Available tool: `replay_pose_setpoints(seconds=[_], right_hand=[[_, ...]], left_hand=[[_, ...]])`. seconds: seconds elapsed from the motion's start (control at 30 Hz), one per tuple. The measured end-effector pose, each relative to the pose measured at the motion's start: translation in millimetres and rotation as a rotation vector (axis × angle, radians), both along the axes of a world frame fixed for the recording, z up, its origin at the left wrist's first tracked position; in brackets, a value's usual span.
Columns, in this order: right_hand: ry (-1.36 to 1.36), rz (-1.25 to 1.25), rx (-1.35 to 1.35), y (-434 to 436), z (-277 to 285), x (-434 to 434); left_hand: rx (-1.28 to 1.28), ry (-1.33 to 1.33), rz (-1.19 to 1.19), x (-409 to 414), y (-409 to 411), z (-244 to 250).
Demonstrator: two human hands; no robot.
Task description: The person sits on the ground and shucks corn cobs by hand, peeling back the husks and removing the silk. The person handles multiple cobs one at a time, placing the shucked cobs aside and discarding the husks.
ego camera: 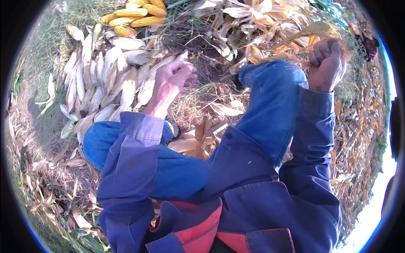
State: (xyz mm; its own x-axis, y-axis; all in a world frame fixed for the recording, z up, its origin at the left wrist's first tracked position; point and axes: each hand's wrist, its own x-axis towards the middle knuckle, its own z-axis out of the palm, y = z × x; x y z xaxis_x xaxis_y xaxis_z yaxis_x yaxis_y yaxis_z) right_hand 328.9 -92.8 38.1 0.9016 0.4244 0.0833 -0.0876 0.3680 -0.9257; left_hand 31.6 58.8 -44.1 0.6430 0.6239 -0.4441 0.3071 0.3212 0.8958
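Note:
My left hand (177, 74) is raised over the right edge of a pile of corn ears in dry husks (95, 79). Its fingers are curled in, and nothing shows between them. Beyond my right knee, my right hand (327, 61) makes a fist around dry corn husk (311, 31) and reddish corn silk (346, 50); the fingers hide how much is held. Husked yellow corn cobs (131, 12) lie stacked beyond the pile, at the top.
A heap of loose dry husks (253, 15) lies ahead on the right. My bent legs in blue jeans (269, 110) frame straw-covered ground with husk scraps (199, 136). Leaf litter (357, 126) spreads along the right. Something red and dark (370, 46), too small to identify, is at the far right.

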Motion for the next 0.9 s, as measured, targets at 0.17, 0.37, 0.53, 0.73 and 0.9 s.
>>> replay_pose_setpoints(seconds=[0.17, 0.37, 0.53, 0.73, 0.9], right_hand=[[-0.092, -0.218, -0.298, -136, 8, 47], [0.239, -0.352, -0.643, -287, -87, 28], [-0.024, -0.442, -1.097, -407, -185, 30], [-0.028, -0.447, -1.476, -485, -309, 67], [0.154, -0.361, -1.627, -428, -311, 40]], left_hand=[[0.109, 0.050, -0.095, 4, -9, -17], [0.251, 0.258, -0.209, -24, 0, -48], [0.281, 0.410, -0.338, -28, -9, -61], [0.207, 0.415, -0.317, -34, -15, -83], [0.190, 0.522, -0.271, -49, -24, -85]])
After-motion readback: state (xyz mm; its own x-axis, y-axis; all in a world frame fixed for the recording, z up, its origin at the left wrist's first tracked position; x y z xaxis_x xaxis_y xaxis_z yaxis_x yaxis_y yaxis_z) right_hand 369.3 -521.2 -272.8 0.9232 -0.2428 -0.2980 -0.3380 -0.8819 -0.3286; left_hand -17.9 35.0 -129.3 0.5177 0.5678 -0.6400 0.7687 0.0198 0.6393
